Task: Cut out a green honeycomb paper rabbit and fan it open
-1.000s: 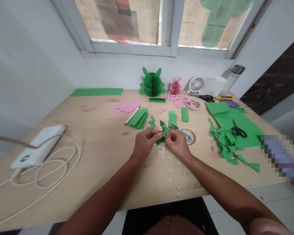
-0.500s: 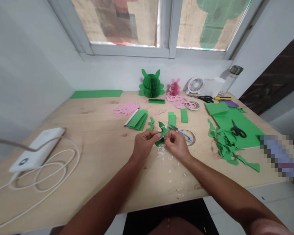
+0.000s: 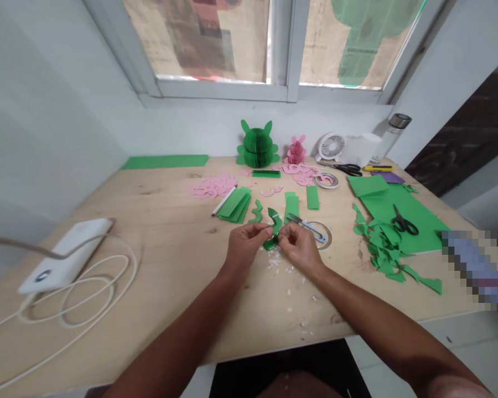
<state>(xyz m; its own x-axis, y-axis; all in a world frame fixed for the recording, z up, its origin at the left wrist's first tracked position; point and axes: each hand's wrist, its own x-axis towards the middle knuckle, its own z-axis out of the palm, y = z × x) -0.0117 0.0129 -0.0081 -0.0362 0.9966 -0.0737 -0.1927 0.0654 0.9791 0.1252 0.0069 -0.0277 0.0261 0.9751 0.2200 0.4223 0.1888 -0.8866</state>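
Note:
Between my two hands is a wavy green paper piece [image 3: 276, 219], its curved top end standing up above the fingers. My left hand [image 3: 248, 241] pinches its left edge with thumb and fingertips. My right hand [image 3: 297, 243] is closed at its right edge, fingertips pressed together; the exact grip there is small. Blue-handled snips [image 3: 315, 231] lie on a tape roll [image 3: 328, 243] just beyond my right hand. Another wavy green strip [image 3: 256, 211] lies behind my left hand. White paper bits [image 3: 275, 264] are scattered below the hands.
On the wooden table [image 3: 161, 265] stand a green paper figure [image 3: 257, 146] and a pink one [image 3: 296, 150] at the back. Black scissors [image 3: 404, 222] and green scraps [image 3: 384, 249] lie at the right. A white power bank [image 3: 66, 257] with looped cable lies at the left.
The whole view has shifted slightly, with objects a little lower in the picture. Both hands keep nearly the same pose around the green piece.

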